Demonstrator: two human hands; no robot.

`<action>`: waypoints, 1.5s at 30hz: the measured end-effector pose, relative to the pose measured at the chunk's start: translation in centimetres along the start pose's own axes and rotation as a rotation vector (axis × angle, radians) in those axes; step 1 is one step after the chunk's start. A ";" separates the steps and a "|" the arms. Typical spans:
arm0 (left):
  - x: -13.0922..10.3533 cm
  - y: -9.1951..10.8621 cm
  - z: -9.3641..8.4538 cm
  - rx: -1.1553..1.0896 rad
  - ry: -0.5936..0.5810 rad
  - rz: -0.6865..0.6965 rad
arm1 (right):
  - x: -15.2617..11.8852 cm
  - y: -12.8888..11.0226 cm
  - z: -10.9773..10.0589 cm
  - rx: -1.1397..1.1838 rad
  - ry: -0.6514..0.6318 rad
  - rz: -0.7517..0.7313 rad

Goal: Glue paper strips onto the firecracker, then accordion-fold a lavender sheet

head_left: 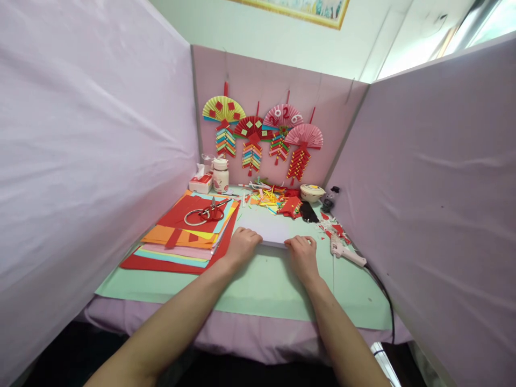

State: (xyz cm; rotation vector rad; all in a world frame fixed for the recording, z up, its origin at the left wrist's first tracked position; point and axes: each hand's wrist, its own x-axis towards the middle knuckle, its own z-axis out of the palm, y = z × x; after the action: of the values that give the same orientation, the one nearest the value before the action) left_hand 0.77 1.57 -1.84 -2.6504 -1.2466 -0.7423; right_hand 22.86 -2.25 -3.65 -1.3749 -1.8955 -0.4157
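A pale lilac sheet of paper [271, 228] lies in front of me on the light green mat [258, 298]. Its near edge is raised or folded into a narrow strip; I cannot tell which. At the left end of that edge, my left hand [244, 244] pinches the paper with curled fingers. My right hand [301, 253] grips the right end between thumb and fingers. Left of my left hand rests a stack of coloured paper [177, 262], with red-handled scissors [212, 213] on top. A white glue gun [346, 252] lies to the right of my right hand.
Paper scraps [266, 198] are heaped at the back. Behind them stand a tissue box [201, 184], a white bottle [220, 176] and a lidded bowl [312, 192]. Several paper fan ornaments [305, 136] hang on the pink back panel. A black cord [382, 287] runs down the right side.
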 end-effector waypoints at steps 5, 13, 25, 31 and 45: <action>0.1 -0.1 0.1 0.001 0.001 -0.001 | -0.1 0.2 0.1 0.016 0.009 -0.002; 0.0 -0.4 0.0 -0.012 0.009 -0.021 | -0.3 0.9 0.4 0.044 0.008 -0.015; 0.0 -0.5 0.3 -0.014 -0.013 -0.024 | -0.2 1.5 0.0 0.078 0.003 -0.030; -0.1 -0.4 0.6 -0.011 0.007 -0.033 | -0.2 1.0 -0.1 0.054 -0.012 -0.010; -0.1 2.5 0.9 0.055 -0.013 0.085 | 0.1 -2.6 1.0 0.005 -0.052 -0.110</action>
State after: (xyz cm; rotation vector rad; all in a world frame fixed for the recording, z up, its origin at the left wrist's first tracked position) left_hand 2.95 0.09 -2.40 -2.6496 -1.1320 -0.6689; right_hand 20.12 -2.52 -3.87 -1.2938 -2.0200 -0.4321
